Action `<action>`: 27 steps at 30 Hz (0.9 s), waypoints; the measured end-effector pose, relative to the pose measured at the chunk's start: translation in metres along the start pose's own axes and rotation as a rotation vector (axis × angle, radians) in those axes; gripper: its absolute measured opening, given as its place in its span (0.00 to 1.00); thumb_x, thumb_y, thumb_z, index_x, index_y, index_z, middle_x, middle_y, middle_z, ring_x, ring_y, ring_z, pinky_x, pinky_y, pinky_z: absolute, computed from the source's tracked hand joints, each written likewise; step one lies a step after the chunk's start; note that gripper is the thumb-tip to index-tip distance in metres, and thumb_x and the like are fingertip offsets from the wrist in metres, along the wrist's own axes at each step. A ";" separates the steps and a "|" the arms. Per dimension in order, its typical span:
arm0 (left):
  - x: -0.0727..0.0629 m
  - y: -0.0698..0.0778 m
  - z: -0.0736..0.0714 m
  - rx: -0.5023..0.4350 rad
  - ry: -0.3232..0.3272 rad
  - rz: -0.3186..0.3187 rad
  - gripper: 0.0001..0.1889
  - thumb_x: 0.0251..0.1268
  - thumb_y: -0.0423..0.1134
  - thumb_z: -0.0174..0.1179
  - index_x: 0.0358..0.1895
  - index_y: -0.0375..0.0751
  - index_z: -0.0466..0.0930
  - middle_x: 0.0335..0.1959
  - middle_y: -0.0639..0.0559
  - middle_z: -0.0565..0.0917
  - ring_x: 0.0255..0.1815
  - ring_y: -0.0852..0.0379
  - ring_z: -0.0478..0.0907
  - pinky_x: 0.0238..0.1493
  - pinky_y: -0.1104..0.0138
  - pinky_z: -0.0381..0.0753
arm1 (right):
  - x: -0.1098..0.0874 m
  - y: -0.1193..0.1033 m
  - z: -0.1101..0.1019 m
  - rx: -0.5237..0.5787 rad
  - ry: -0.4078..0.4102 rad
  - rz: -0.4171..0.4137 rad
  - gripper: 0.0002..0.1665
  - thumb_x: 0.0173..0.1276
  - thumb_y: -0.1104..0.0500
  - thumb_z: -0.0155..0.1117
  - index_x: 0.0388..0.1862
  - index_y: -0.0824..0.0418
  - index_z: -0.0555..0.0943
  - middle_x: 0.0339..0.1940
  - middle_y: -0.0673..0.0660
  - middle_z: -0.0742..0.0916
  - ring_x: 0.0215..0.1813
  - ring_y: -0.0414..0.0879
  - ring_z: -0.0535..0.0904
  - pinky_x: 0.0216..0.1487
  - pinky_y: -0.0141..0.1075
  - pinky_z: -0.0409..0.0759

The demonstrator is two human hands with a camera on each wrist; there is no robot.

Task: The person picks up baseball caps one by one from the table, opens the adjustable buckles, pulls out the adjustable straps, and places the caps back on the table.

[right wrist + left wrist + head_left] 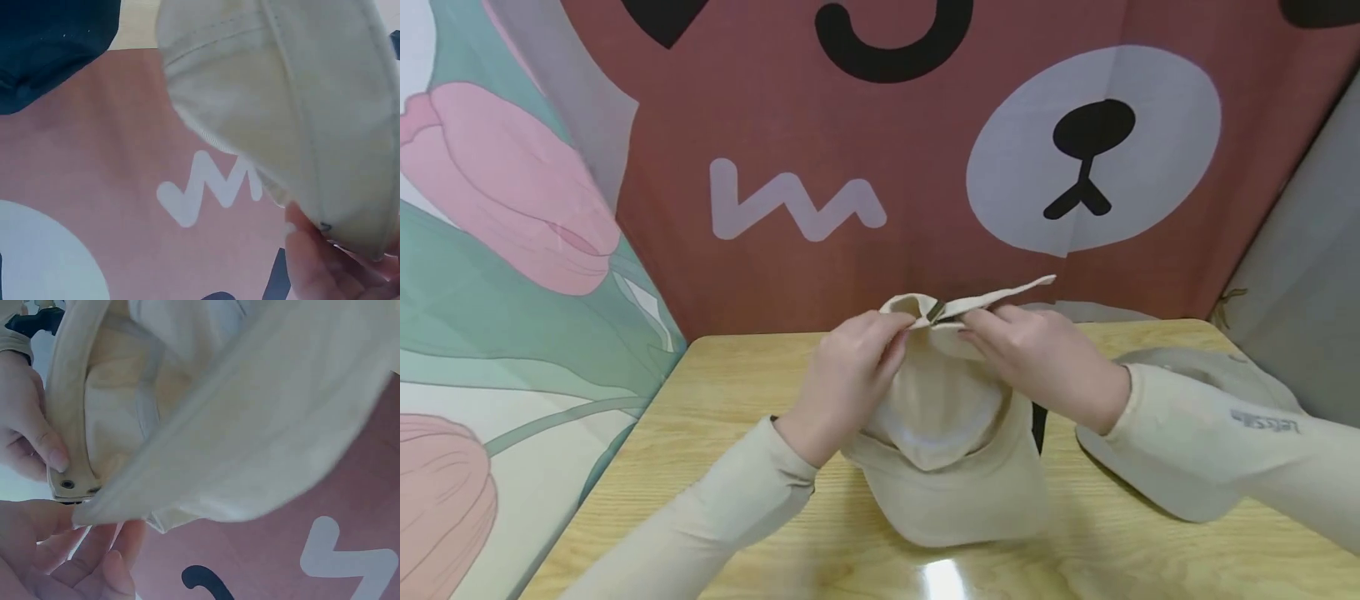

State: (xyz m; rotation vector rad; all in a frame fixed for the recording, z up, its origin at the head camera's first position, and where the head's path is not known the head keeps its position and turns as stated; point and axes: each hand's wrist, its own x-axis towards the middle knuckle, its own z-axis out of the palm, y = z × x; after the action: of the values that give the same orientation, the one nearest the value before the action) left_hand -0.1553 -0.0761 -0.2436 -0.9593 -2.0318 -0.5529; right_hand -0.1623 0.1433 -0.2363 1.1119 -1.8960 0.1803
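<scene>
A cream baseball cap (pixel 947 408) is held up over the table, its brim (pixel 958 508) toward me. My left hand (pixel 853 379) pinches the back strap just left of a dark metal buckle (pixel 936 312). On the buckle's other side, my right hand (pixel 1048 358) grips the strap, whose loose end (pixel 1030 287) sticks out to the right. Small metal eyelets (pixel 67 484) show at the band's end in the left wrist view, close to a thumb. In the right wrist view, fingertips hold the cap's lower edge; the cap hides part of that hand.
A grey-beige cap (pixel 1180 475) lies on the wooden table (pixel 737 400) at the right, partly covered by my right forearm. Something dark (pixel 1039 425) shows beside the cream cap. Behind the table hangs a reddish printed cloth (pixel 790 283); a floral one (pixel 535 342) is at the left.
</scene>
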 end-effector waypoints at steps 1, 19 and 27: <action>0.001 -0.001 0.000 -0.012 0.009 0.015 0.06 0.60 0.27 0.64 0.41 0.35 0.83 0.30 0.49 0.83 0.29 0.52 0.78 0.33 0.62 0.79 | 0.001 0.001 0.001 -0.036 0.016 -0.027 0.25 0.82 0.51 0.35 0.32 0.65 0.72 0.18 0.56 0.73 0.16 0.48 0.69 0.13 0.37 0.70; 0.007 -0.004 0.004 0.069 0.065 0.087 0.07 0.59 0.28 0.66 0.40 0.38 0.84 0.29 0.49 0.82 0.18 0.56 0.76 0.17 0.67 0.74 | 0.007 0.008 0.013 -0.221 0.029 -0.142 0.19 0.77 0.68 0.33 0.25 0.68 0.67 0.11 0.54 0.66 0.09 0.47 0.59 0.09 0.34 0.56; 0.001 -0.007 0.006 0.077 0.047 0.137 0.08 0.58 0.26 0.66 0.41 0.38 0.84 0.29 0.49 0.82 0.21 0.56 0.78 0.16 0.68 0.74 | 0.006 0.007 0.017 -0.173 0.020 -0.104 0.18 0.73 0.69 0.33 0.23 0.65 0.66 0.10 0.52 0.65 0.08 0.44 0.58 0.09 0.33 0.55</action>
State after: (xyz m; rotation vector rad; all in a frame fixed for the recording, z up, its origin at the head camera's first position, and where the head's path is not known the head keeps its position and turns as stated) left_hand -0.1640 -0.0755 -0.2464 -1.0207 -1.9150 -0.4172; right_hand -0.1790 0.1347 -0.2396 1.0835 -1.7948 -0.0303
